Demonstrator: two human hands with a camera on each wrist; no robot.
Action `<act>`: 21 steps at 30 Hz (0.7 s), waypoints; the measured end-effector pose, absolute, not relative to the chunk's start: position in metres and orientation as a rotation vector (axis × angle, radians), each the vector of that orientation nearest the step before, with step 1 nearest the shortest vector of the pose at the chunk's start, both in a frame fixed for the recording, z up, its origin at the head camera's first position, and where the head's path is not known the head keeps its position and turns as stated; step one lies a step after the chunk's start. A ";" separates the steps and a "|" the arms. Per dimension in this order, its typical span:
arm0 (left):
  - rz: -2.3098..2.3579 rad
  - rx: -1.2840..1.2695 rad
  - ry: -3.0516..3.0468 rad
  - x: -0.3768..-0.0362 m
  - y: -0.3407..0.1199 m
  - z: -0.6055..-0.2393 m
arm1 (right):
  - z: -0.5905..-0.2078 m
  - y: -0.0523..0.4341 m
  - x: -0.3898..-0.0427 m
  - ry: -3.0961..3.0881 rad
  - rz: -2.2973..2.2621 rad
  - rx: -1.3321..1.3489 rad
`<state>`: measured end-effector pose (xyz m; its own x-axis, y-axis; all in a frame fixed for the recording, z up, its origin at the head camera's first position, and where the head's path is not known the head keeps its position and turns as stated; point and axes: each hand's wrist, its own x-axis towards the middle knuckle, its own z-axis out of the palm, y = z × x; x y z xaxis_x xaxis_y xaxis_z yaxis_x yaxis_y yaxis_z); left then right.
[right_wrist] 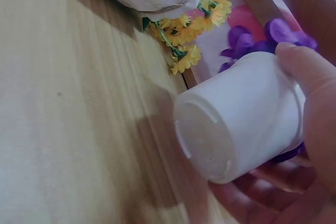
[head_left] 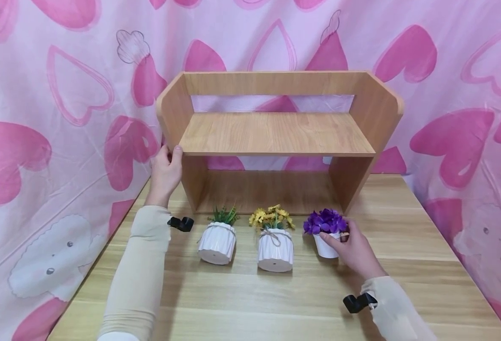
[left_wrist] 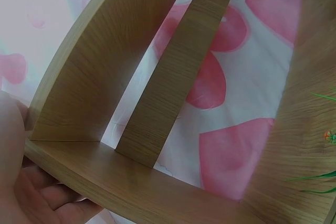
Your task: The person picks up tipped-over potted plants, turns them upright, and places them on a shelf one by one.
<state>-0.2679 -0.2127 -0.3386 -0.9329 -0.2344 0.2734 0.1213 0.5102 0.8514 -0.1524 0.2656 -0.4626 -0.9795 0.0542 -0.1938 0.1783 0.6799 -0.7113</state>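
My left hand [head_left: 165, 173] grips the left side panel of a two-tier wooden shelf [head_left: 276, 135], thumb at the front edge by the upper board. In the left wrist view its fingers [left_wrist: 58, 198] curl behind the panel. With my right hand [head_left: 359, 251] I hold a small white flowerpot of purple flowers [head_left: 327, 232], thumb on one side and fingers on the other. The right wrist view shows this pot [right_wrist: 241, 119] tilted, its base exposed. To its left, a white pot with yellow flowers [head_left: 275, 246] and one with green plants [head_left: 218, 241] lie with their bases towards me.
The shelf stands at the back of a wooden table [head_left: 241, 303], close to a pink heart-patterned curtain [head_left: 416, 52]. Twine is tied around the yellow-flowered pot. Black wrist devices [head_left: 359, 302] sit by both sleeves.
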 end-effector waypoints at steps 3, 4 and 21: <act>-1.390 0.091 -2.401 -0.268 -0.213 -0.339 | -0.464 0.265 -0.147 2.741 -1.293 0.163; -1.388 0.090 -2.401 -0.268 -0.213 -0.339 | -0.464 0.265 -0.145 2.745 -1.329 0.152; -1.344 0.068 -2.397 -0.269 -0.214 -0.342 | -0.492 0.263 -0.134 2.827 -1.593 -0.033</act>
